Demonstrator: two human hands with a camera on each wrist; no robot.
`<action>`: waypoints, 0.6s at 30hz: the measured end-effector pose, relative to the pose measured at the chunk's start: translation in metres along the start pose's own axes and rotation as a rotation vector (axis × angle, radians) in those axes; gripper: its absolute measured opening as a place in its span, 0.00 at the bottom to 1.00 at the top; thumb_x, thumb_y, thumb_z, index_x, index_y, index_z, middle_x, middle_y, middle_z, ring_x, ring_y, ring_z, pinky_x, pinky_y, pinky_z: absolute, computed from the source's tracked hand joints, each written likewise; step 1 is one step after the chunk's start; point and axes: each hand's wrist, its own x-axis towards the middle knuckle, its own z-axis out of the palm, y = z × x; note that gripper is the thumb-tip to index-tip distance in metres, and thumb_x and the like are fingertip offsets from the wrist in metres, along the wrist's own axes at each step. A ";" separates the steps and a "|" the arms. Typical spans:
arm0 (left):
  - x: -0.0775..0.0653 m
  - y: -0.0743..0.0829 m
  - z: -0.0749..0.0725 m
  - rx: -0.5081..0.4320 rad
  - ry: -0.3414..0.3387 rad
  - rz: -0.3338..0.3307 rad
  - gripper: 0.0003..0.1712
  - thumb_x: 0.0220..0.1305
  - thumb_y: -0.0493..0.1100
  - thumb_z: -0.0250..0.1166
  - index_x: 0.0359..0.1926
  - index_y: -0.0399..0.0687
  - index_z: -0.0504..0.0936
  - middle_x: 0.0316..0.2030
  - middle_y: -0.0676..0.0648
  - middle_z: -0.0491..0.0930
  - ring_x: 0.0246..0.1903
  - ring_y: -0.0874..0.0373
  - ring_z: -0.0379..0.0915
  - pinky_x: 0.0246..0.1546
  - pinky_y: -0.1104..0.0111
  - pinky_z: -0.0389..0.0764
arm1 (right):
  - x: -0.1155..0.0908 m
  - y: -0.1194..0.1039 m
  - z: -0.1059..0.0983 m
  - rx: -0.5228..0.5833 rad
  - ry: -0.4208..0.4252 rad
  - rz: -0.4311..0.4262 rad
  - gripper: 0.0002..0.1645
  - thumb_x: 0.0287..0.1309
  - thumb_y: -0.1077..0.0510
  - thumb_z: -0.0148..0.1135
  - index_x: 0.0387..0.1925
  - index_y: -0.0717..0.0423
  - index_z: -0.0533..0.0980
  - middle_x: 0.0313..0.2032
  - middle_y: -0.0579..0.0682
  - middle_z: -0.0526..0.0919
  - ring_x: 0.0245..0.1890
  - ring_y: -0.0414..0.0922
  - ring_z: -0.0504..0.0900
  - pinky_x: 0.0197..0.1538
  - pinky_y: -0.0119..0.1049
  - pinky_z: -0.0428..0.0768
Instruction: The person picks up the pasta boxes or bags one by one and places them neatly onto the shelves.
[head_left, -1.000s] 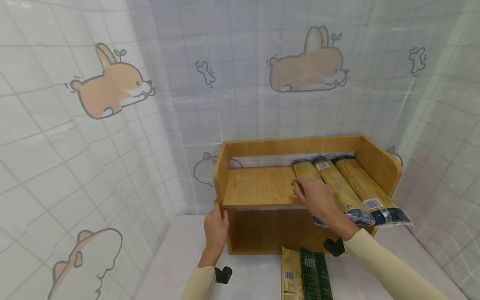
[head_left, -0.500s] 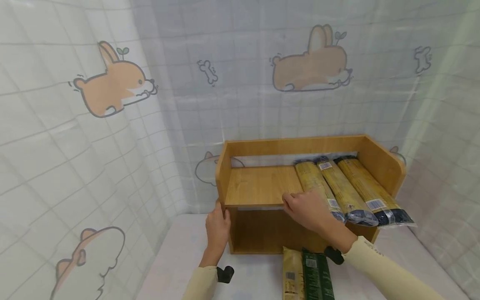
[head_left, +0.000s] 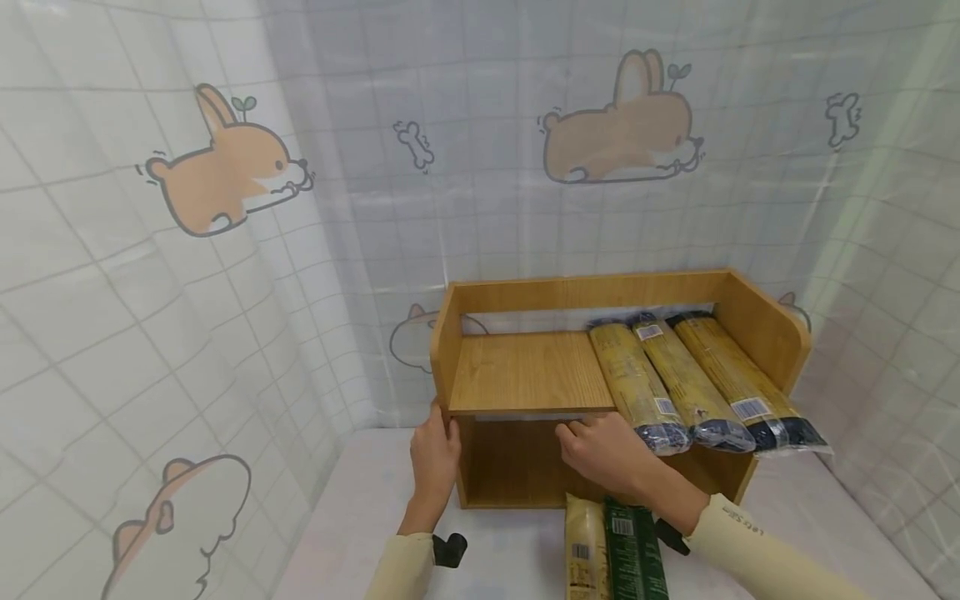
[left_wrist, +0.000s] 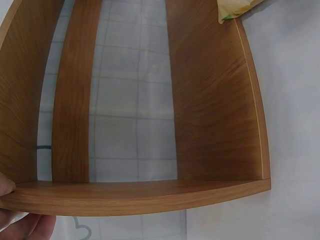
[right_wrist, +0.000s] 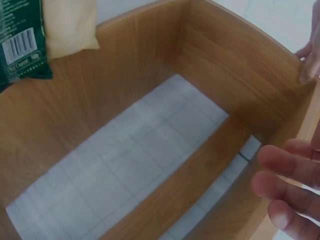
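A two-tier wooden shelf (head_left: 525,367) stands on the table. My left hand (head_left: 433,458) grips the edge of its left side panel; in the left wrist view, the thumb and fingers (left_wrist: 32,227) lie on opposite faces of that panel. My right hand (head_left: 609,452) is just below the upper board's front edge, before the lower compartment. It holds nothing, and the right wrist view shows its fingers (right_wrist: 287,187) loosely bent near the wood. Three long yellow packs, apparently dry noodles, lie on the upper board's right half: left (head_left: 633,375), middle (head_left: 690,379) and right (head_left: 738,375).
A yellow pack (head_left: 585,542) and a dark green pack (head_left: 637,554) lie side by side on the table (head_left: 510,558) in front of the shelf. A patterned sheet (head_left: 480,183) hangs close behind and on both sides. The noodle packs overhang the upper board's front edge.
My right hand has come down from the leftmost noodle pack, moving toward me to below the upper board's edge. The left hand keeps its grip on the side panel.
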 end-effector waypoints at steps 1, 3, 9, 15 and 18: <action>0.000 0.000 0.000 0.000 0.003 -0.001 0.19 0.54 0.35 0.61 0.48 0.33 0.72 0.23 0.38 0.81 0.20 0.53 0.75 0.18 0.67 0.71 | -0.002 -0.001 0.002 0.002 -0.001 -0.020 0.10 0.51 0.51 0.58 0.20 0.46 0.70 0.10 0.40 0.67 0.09 0.34 0.53 0.18 0.31 0.43; 0.000 0.000 0.000 0.000 0.004 0.001 0.19 0.54 0.35 0.61 0.48 0.33 0.72 0.22 0.38 0.80 0.19 0.54 0.75 0.18 0.67 0.71 | -0.005 -0.003 0.005 0.001 -0.009 -0.063 0.07 0.52 0.51 0.58 0.22 0.45 0.72 0.11 0.40 0.70 0.09 0.34 0.58 0.18 0.30 0.44; 0.000 0.001 0.001 -0.003 0.003 0.000 0.18 0.55 0.36 0.60 0.47 0.34 0.72 0.22 0.38 0.81 0.19 0.54 0.75 0.18 0.66 0.71 | -0.022 -0.005 0.014 0.010 -0.073 -0.152 0.07 0.51 0.50 0.58 0.23 0.44 0.73 0.09 0.38 0.68 0.09 0.35 0.58 0.19 0.31 0.43; 0.000 0.001 0.001 0.001 -0.007 -0.013 0.18 0.55 0.36 0.60 0.48 0.34 0.72 0.25 0.37 0.82 0.21 0.52 0.78 0.20 0.65 0.72 | -0.041 -0.004 0.028 0.027 -0.126 -0.171 0.10 0.51 0.50 0.58 0.19 0.44 0.71 0.11 0.38 0.68 0.10 0.34 0.58 0.19 0.31 0.43; 0.000 0.000 0.002 0.004 -0.013 -0.020 0.18 0.55 0.36 0.60 0.48 0.34 0.72 0.26 0.37 0.82 0.22 0.51 0.78 0.20 0.65 0.73 | -0.051 -0.003 0.036 0.037 -0.159 -0.190 0.08 0.50 0.50 0.59 0.20 0.44 0.72 0.14 0.38 0.72 0.11 0.34 0.64 0.17 0.30 0.47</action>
